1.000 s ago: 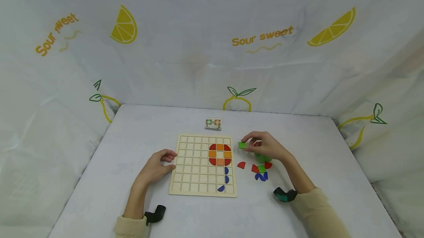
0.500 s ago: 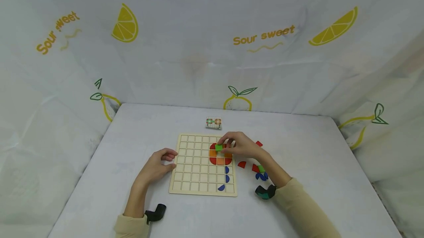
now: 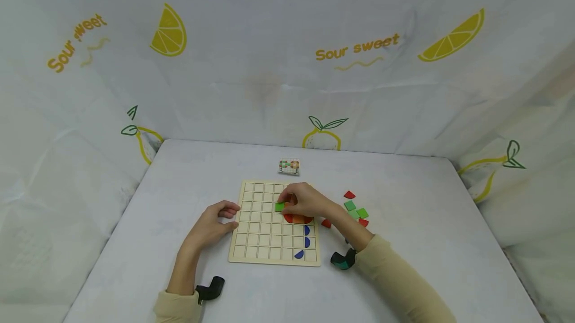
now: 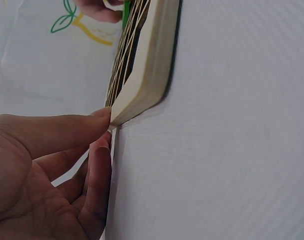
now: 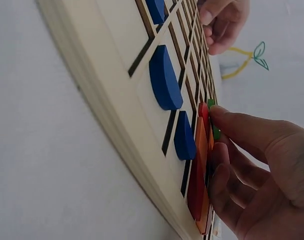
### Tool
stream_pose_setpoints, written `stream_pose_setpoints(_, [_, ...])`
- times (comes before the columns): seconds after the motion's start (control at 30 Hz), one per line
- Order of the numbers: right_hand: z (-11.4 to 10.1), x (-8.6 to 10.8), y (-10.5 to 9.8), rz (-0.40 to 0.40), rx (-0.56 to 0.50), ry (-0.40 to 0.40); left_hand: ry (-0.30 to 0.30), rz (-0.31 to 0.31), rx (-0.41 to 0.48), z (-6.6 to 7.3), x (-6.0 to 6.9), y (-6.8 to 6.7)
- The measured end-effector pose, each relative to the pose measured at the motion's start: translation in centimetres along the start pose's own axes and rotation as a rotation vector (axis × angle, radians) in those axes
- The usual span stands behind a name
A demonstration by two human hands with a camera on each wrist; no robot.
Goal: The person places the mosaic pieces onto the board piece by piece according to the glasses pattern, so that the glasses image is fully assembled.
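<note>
The right hand (image 3: 307,200) pinches a green square (image 3: 279,207), the left hand (image 3: 213,224), loosely bent, touches the board (image 3: 275,263), and a low brush could dislodge the orange piece (image 3: 298,218).

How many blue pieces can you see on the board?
3: a blue piece near the right edge of the board, a second below it, and a third lower left, near the bottom edge. The right hand may hide others.

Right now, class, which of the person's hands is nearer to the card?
Right. The right hand pinches a green square over the board, just on the person's side of the card. The left hand touches the board's left edge, farther from the card.
</note>
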State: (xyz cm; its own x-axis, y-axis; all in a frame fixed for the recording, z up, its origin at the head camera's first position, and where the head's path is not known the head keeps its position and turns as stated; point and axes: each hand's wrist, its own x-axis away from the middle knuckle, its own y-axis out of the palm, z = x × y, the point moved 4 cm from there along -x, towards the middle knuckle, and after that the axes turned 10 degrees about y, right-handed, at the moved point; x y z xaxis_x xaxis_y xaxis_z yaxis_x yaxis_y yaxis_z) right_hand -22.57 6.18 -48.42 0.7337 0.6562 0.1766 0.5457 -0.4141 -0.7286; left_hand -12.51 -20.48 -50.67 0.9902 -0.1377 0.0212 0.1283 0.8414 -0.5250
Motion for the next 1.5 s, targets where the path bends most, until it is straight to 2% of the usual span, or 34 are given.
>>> stream_pose_setpoints(0.33, [-0.9,-0.2,0.3,0.012,0.023,-0.010,-0.012,0.007,0.005,-0.1,0.0,0.1])
stream_pose_setpoints(0.67, [-0.8,1.1,-0.3,0.024,-0.023,-0.012,-0.001,0.005,0.003,0.0,0.0,0.1])
stream_pose_setpoints(1.0, [0.7,3.1,-2.2,0.070,-0.107,0.078,-0.009,0.008,-0.004,0.0,0.0,0.1])
stream_pose_setpoints(1.23, [2.2,5.0,-4.2,0.112,-0.105,0.137,-0.003,0.007,0.005,0.0,0.0,0.0])
stream_pose_setpoints(1.5, [4.9,7.5,-6.4,0.144,-0.091,0.216,-0.004,0.011,0.004,0.0,0.0,0.0])
